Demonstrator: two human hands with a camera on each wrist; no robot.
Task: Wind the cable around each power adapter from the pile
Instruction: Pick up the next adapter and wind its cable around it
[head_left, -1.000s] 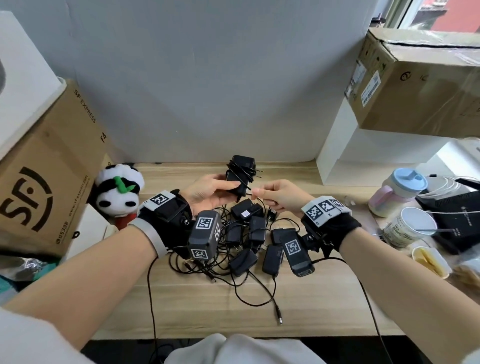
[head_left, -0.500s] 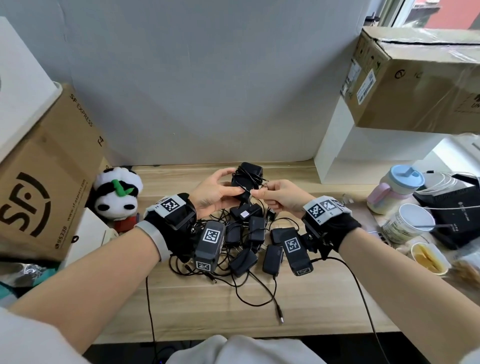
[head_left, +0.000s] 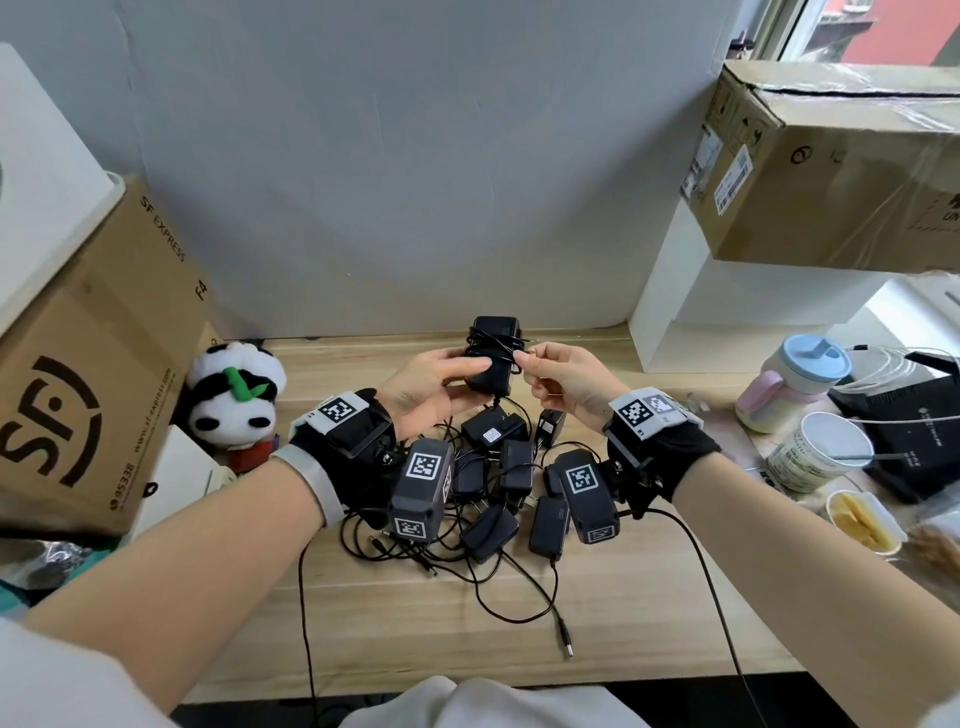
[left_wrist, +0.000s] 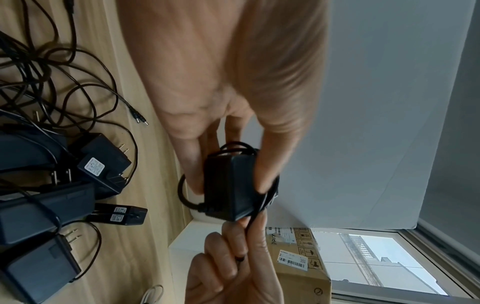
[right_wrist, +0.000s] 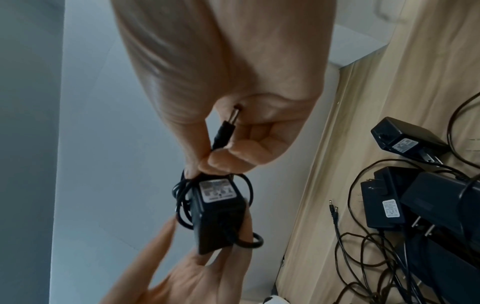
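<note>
At the far left a panda toy (head_left: 234, 397) sits on the tabletop (head_left: 597, 613). The left hand (head_left: 423, 387) grips a black power adapter (head_left: 491, 358) raised above the pile of adapters (head_left: 498, 478) at centre, its cable (head_left: 496, 343) looped around the body. To the right, the right hand (head_left: 563, 382) pinches the cable's end near its barrel plug (right_wrist: 225, 128), seemingly against the adapter's top edge.
</note>
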